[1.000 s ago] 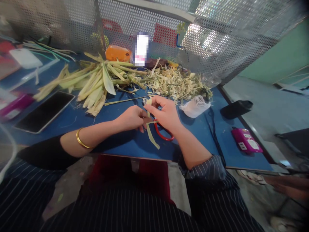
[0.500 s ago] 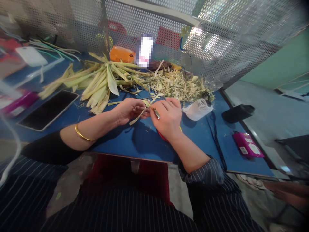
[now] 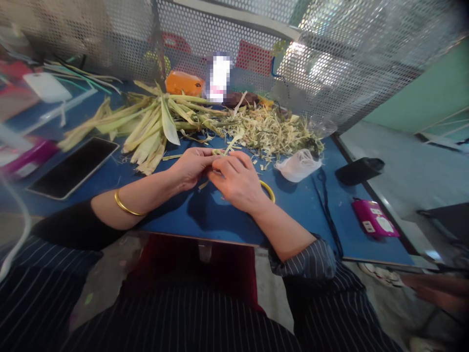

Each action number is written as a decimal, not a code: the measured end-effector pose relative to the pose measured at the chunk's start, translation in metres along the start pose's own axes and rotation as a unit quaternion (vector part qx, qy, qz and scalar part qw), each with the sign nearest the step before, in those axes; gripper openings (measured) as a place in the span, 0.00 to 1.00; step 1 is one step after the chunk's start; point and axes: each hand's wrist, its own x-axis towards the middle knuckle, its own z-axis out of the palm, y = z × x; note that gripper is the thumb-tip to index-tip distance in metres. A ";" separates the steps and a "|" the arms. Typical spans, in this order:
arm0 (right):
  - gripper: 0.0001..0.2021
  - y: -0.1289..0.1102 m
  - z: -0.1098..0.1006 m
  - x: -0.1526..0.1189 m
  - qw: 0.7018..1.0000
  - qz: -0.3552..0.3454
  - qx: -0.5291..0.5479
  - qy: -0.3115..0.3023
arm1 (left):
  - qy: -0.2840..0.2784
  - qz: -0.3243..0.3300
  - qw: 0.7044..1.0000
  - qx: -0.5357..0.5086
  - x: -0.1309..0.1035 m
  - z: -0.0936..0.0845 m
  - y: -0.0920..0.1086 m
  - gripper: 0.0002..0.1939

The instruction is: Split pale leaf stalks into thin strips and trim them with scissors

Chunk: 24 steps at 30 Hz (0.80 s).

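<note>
A pale corn husk strip [image 3: 234,141] sticks up from between my hands, above the front part of the blue table. My left hand [image 3: 192,168] is closed, pinching the husk piece between thumb and fingers. Against those fingertips my right hand [image 3: 238,181] is closed too, its fingers curled at the same piece; its palm side is hidden. Beside my right wrist shows a yellow loop [image 3: 269,190], partly covered, its kind unclear. Behind the hands lie long dried corn husks [image 3: 150,127] and a heap of shredded husk pieces [image 3: 271,129].
A dark phone [image 3: 73,166] lies at the left. To the right are a white netted bundle [image 3: 299,165], a black cord [image 3: 326,210], a black case [image 3: 359,171] and a purple box [image 3: 375,219]. An orange packet [image 3: 185,83] rests near the perforated metal screen [image 3: 234,29].
My right hand has shifted left and closer to my left fingers. The strip that hung below them now points up. More of the yellow loop shows; the red part under my palm is out of sight.
</note>
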 end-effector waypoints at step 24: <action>0.09 0.020 0.014 -0.005 0.670 0.523 0.526 -0.015 | 0.088 0.032 0.992 0.080 0.005 -0.004 0.004 0.10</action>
